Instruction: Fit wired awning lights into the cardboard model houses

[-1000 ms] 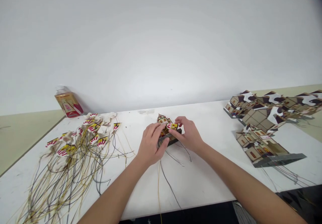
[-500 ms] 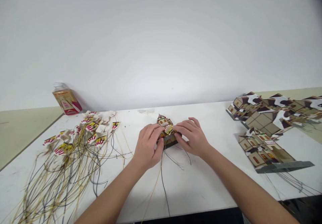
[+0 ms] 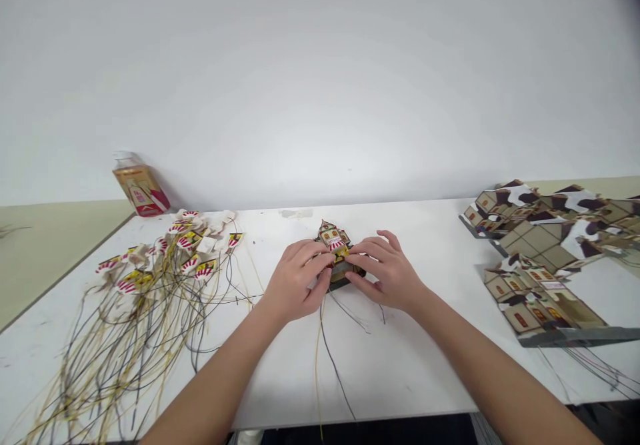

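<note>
Bare left hand [image 3: 295,281], bare right hand [image 3: 383,271]; both slim, long narrow fingers, smooth backs, rounded knuckles; nails too small to make out; left forearm [image 3: 235,371] and right forearm [image 3: 493,358] bare too, smooth, slender at the wrist, thickening gradually toward the lower frame edge; both cut off by that edge, so upper arms and any sleeves out of view; skin plain at this resolution, fine marks can't be told; dark, near-black patch [image 3: 370,431] between the forearms at bottom, probably clothing over the lap; garment type, seams can't be told.
</note>
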The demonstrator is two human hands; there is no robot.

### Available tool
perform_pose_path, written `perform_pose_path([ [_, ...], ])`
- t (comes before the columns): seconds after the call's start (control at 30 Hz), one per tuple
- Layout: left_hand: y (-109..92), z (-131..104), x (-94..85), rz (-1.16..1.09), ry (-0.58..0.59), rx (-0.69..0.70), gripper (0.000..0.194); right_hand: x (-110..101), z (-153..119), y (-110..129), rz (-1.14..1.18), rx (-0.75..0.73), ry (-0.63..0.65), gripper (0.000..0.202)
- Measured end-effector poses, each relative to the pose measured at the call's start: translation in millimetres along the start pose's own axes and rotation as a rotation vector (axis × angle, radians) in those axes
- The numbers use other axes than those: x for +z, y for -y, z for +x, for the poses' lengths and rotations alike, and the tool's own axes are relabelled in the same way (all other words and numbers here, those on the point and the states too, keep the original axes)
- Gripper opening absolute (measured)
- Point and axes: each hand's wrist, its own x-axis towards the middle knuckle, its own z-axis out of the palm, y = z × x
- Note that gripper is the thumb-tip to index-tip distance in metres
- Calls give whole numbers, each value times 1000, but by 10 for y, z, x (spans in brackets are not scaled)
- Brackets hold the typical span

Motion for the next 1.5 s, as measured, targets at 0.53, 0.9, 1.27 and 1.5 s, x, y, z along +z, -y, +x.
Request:
perform_pose_path([
  [0.53,-10,-27,13,-47,128,-121,47,-22,28,57,47,227,222,52],
  [0.9,-136,34,-7,-110,216,-354,50,-64,105,130,66,250,280,48],
  [1.27,82,216,-43,-384,40,-1091,65,68,10,61,-178,24,116,19],
  [1.5,240,824,40,-114,435,-1257,92,128,53,200,-203,90,120,15],
])
